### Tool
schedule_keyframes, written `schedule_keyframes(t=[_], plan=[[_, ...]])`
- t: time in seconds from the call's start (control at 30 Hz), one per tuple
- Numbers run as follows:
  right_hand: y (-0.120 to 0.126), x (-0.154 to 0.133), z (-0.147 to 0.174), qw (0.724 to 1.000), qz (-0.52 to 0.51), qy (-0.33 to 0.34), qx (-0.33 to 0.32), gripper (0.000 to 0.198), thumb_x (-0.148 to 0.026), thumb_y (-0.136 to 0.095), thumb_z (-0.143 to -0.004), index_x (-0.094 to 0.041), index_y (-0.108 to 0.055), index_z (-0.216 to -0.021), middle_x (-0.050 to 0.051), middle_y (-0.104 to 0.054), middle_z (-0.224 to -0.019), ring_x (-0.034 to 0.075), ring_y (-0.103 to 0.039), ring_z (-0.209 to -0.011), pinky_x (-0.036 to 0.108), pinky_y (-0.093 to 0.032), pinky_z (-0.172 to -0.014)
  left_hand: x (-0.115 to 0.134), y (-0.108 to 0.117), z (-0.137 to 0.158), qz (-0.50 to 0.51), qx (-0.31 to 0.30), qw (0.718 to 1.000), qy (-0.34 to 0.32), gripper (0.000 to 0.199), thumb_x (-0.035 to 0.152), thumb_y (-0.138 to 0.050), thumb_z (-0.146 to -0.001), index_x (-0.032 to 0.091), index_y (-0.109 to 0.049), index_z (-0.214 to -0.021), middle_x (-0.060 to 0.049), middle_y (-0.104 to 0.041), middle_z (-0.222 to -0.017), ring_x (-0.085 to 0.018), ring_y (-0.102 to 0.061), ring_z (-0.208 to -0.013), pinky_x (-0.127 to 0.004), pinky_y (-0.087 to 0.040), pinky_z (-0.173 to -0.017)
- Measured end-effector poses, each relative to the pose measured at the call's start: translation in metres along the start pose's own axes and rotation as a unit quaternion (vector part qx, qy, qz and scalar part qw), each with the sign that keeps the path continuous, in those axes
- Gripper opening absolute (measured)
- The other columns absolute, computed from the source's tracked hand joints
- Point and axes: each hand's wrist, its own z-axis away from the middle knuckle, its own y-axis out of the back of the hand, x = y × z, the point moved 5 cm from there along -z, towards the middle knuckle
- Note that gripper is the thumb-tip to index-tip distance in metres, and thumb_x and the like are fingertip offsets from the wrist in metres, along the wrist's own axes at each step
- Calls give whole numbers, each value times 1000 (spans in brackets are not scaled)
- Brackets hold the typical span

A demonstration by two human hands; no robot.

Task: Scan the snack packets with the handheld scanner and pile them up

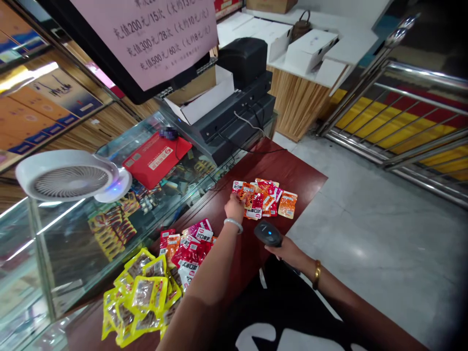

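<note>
My left hand [234, 207], with a pale bangle at the wrist, reaches to the left side of a pile of small red, orange and white snack packets [268, 195]. Its fingers are closed at an orange snack packet [248, 192] there. My right hand [288, 252], wearing a gold bangle, grips a black barcode scanner [268, 234] with a lit blue spot, just below that pile. One orange packet [287, 204] lies at the pile's right edge. Left of my left forearm are more red and white packets [193, 248] and a heap of yellow-edged packets [146, 292].
A dark red counter top [292, 170] adjoins a glass display case [80, 239]. On the glass are a white fan [69, 175] and a red mat [157, 158]. Behind stand a monitor with a pink notice [157, 39] and black machines with cables [237, 112]. A metal railing [420, 107] is at right.
</note>
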Motion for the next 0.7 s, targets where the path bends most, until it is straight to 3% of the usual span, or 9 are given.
schedule_keyframes(t=[0.1,0.2,0.3,0.4,0.43,0.57,0.7], plan=[[-1,-6,1,1000,-3,2,-7,31,-42,-73,-69,-18,-63,-85,-7,-49,-46,10,-41,-39,23,-32,-42,-20,9,14,204,-48,975,70,23,23,-55,-88,20,-56,-111,-5,-65,-88,-14,-62,-76,-26,-46,-71],[-4,-16,1,1000,7,5,-18,37,-42,-72,-69,-16,-64,-93,-7,-51,-47,10,-41,-38,23,-32,-42,-42,14,42,366,-146,907,148,15,13,-44,-90,19,-55,-100,3,-53,-68,-7,-46,-49,-20,-37,-52],[-10,-27,2,999,26,13,-36,38,-40,-72,-69,-14,-67,-95,-5,-55,-49,12,-48,-43,25,-38,-46,-64,17,77,521,-240,788,224,16,2,-42,-85,16,-50,-85,6,-40,-61,-3,-32,-41,-17,-30,-46],[-21,-39,1,996,57,51,-56,37,-38,-74,-70,-13,-69,-96,2,-66,-62,18,-62,-60,28,-48,-58,-81,18,110,664,-300,620,291,18,0,-39,-86,15,-47,-80,7,-32,-59,-3,-27,-40,-15,-27,-45],[-25,-42,1,993,67,70,-62,37,-37,-74,-71,-13,-70,-99,4,-70,-70,21,-65,-68,30,-50,-63,-88,19,118,685,-303,588,304,18,1,-39,-86,15,-46,-78,7,-32,-58,-3,-27,-40,-15,-27,-45],[-43,-52,-2,985,92,110,-94,39,-35,-73,-73,-13,-70,-105,10,-76,-95,28,-68,-92,39,-53,-82,-111,23,140,720,-305,527,333,23,2,-38,-87,17,-37,-69,7,-29,-58,-3,-28,-41,-14,-26,-44],[-57,-60,-1,981,89,123,-125,42,-33,-74,-74,-13,-69,-111,12,-74,-111,29,-66,-104,41,-49,-95,-129,31,151,739,-298,510,323,26,6,-39,-88,18,-33,-66,7,-27,-57,-3,-28,-41,-14,-25,-42]])
